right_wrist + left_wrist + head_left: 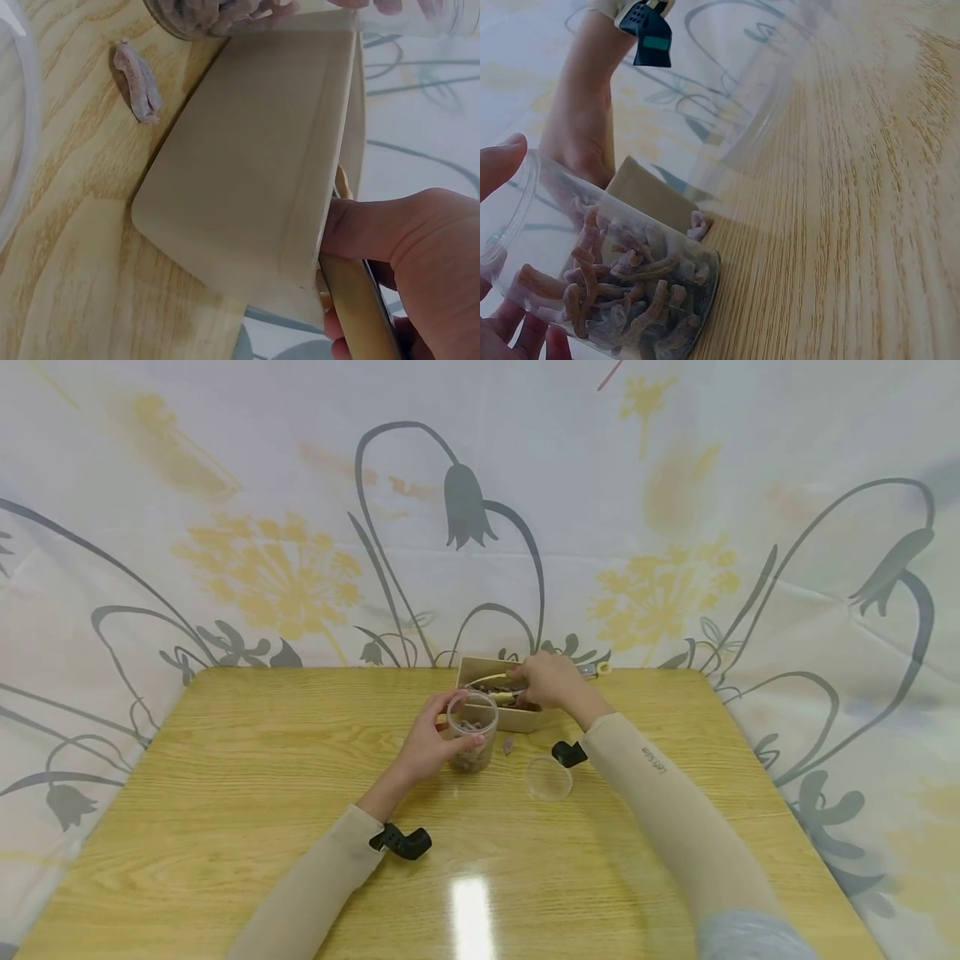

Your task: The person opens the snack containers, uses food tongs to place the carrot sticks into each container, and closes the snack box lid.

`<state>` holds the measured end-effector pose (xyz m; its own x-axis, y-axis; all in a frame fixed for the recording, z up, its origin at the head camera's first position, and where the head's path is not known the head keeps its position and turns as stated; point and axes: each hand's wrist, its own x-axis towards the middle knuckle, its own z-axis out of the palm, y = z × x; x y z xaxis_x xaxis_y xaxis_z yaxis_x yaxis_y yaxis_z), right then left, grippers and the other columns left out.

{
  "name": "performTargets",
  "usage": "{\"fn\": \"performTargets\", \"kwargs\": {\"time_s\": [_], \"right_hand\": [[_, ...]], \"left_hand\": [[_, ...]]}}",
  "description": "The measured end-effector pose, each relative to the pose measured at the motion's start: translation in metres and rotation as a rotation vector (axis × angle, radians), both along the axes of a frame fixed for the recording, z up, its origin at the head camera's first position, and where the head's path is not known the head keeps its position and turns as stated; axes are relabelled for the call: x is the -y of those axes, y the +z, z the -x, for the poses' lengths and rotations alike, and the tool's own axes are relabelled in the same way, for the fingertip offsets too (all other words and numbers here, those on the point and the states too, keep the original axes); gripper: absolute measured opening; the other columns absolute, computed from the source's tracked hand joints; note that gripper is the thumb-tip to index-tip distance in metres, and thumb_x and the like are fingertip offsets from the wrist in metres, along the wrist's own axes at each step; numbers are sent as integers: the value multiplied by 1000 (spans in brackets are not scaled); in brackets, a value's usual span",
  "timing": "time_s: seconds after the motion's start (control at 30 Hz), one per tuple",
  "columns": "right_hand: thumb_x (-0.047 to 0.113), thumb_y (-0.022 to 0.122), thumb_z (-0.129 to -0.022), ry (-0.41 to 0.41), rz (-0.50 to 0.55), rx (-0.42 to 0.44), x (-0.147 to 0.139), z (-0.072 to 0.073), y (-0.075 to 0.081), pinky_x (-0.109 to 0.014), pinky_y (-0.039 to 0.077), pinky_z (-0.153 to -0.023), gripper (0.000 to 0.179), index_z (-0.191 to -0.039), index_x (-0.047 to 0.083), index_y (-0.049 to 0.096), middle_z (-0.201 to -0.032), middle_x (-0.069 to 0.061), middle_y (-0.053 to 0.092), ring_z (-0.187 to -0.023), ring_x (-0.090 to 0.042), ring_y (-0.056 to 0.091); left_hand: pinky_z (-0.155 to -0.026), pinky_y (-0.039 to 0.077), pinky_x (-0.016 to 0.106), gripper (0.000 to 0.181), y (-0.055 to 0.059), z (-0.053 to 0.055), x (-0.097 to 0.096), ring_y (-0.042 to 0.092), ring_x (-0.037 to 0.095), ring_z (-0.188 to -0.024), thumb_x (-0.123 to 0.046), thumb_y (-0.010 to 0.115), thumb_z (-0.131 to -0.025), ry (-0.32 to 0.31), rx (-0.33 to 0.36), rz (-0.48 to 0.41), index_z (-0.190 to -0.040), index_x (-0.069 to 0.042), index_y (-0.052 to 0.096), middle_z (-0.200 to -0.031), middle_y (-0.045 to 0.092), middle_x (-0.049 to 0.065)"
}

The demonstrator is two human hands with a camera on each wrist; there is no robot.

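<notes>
My left hand (427, 745) grips a clear round jar (480, 752) around its side, near the open rim. Brown, powdery dried strips (634, 289) fill its lower part. Just behind the jar stands a beige box (516, 720) with more dark pieces inside. Over the box's right end, my right hand (552, 680) holds a pair of metal tongs (360, 300) with yellow parts. Their yellow tips (501, 695) reach down into the box among the pieces, and the looped end sticks out to the right. Parts of the right fingers are hidden behind the box wall.
A single loose strip (507, 746) lies on the wooden table (300, 760) between jar and box. The clear round lid (548, 778) rests flat in front of the right forearm. A patterned cloth (465, 585) hangs behind the table's back edge.
</notes>
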<state>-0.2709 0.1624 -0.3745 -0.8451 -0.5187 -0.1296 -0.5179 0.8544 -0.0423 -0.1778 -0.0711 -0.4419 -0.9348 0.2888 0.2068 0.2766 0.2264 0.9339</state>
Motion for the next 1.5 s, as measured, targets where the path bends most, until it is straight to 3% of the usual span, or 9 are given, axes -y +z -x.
{"fn": "performTargets", "kwargs": {"time_s": [0.17, 0.5, 0.87, 1.03, 1.17, 1.4, 1.5], "right_hand": [[33, 78, -87, 16, 0, -24, 0, 1, -2, -34, 52, -59, 47, -132, 21, 67, -131, -2, 65, -94, -28, 67], [30, 76, -90, 1, 52, 11, -5, -3, 3, -30, 47, -57, 46, -133, 20, 66, -126, -5, 67, -80, -21, 64], [21, 74, -91, -28, 175, 48, -13, -12, 13, -24, 31, -43, 42, -132, 18, 66, -121, -8, 69, -46, -10, 34], [20, 74, -91, -17, 189, 27, -16, -17, 20, -23, 26, -43, 41, -132, 17, 67, -113, -7, 72, -45, -9, 28], [24, 76, -90, -13, 195, 2, -21, -19, 24, -24, 24, -43, 44, -132, 17, 66, -94, -8, 74, -46, -9, 24], [28, 78, -88, -19, 261, 6, -30, -20, 31, -28, 33, -48, 49, -133, 15, 66, -102, -11, 74, -47, -11, 33], [29, 78, -88, -23, 280, -10, -33, -20, 34, -29, 32, -47, 48, -133, 16, 66, -90, -11, 74, -45, -11, 30]], "left_hand": [[-103, 40, 55, 74, 1, 0, 2, 42, 32, -131, -18, 82, -84, -7, -8, -3, -148, -11, 45, -145, 42, 13], [-103, 40, 54, 73, 4, 1, 3, 41, 31, -131, -17, 81, -85, -7, 3, 12, -148, -11, 45, -145, 42, 13], [-104, 40, 54, 75, 1, 1, 2, 41, 31, -131, -18, 81, -85, -10, 10, 15, -149, -9, 44, -145, 42, 13], [-104, 40, 53, 75, 1, 0, 2, 41, 31, -131, -19, 81, -85, -6, 15, 17, -149, -11, 44, -145, 42, 13], [-104, 41, 53, 74, 1, -1, 2, 42, 30, -131, -18, 81, -85, 1, 14, 26, -149, -12, 45, -145, 43, 12], [-104, 41, 53, 75, 1, -1, 2, 42, 31, -131, -18, 81, -85, 2, 5, 23, -149, -10, 43, -145, 43, 13], [-103, 41, 54, 76, 1, -1, 2, 42, 31, -130, -18, 81, -85, 0, -1, 26, -150, -8, 43, -144, 43, 14]]}}
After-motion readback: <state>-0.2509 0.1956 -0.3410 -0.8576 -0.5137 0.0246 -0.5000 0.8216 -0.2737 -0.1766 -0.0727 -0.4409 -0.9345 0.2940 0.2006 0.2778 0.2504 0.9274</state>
